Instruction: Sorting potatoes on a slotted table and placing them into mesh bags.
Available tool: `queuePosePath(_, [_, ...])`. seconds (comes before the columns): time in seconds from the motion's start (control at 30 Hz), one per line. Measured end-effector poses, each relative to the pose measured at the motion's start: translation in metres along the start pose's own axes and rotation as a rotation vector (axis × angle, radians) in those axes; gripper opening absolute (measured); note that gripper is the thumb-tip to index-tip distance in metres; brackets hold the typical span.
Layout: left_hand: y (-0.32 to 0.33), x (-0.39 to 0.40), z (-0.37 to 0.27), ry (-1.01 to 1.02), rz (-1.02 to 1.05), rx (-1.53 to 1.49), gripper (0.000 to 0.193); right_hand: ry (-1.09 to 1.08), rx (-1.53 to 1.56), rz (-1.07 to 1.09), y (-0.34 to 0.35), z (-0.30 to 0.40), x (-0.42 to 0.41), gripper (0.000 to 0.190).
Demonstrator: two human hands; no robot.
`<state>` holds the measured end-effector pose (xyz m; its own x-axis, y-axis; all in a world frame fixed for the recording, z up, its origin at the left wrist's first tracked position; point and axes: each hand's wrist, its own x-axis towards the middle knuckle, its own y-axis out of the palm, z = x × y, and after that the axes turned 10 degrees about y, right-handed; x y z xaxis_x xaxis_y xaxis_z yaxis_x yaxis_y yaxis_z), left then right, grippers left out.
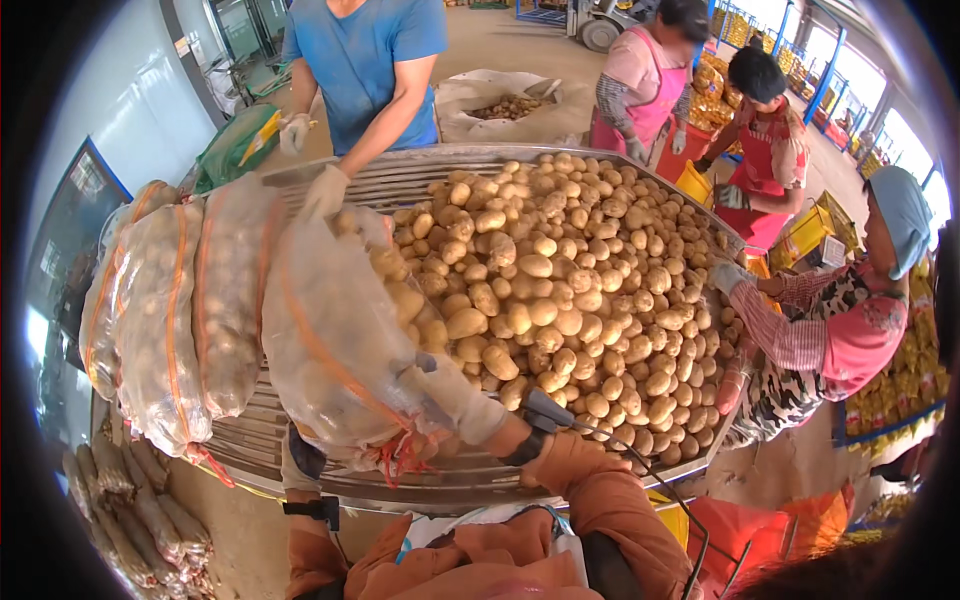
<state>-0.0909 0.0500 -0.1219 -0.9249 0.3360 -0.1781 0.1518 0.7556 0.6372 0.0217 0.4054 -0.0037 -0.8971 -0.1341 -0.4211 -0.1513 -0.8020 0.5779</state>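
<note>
A translucent mesh sack of potatoes, with an orange stripe and red ties at its near end, lies on the slatted metal sorting table. My gloved right hand lies against the sack's right side; its fingers blur into the mesh, and its grip is unclear. At the near edge, below the sack, is my gloved left hand, its fingers hidden by the sack. A heap of loose potatoes spreads to the right. Across the table, a co-worker's gloved hand touches the sack's far end.
Several filled sacks lie side by side at the table's left. More sacks are piled on the floor, lower left. Co-workers stand behind and right of the table. A large open bag stands beyond; a red bag is lower right.
</note>
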Motion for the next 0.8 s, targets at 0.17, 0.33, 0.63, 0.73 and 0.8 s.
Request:
queuePosePath(0.17, [0.033,0.007,0.002,0.132,0.090,0.428,0.030,-0.139,-0.095,-0.168,-0.025,0.002,-0.039,0.026])
queuePosePath(0.33, [0.126,-0.012,0.004,0.109,-0.017,0.391,0.013,-0.251,0.024,-0.343,-0.060,-0.002,-0.112,0.024])
queuePosePath(0.63, [0.260,-0.041,0.037,0.044,0.156,0.293,0.020,-0.432,0.097,-0.630,-0.119,0.018,-0.201,0.029])
queuePosePath(0.73, [0.280,-0.041,0.051,-0.025,0.207,0.261,0.025,-0.473,0.076,-0.617,-0.151,0.023,-0.199,0.026])
queuePosePath(0.8, [0.293,-0.040,0.059,-0.054,0.399,0.246,0.025,-0.953,-0.516,-0.820,-0.174,0.033,-0.183,0.026])
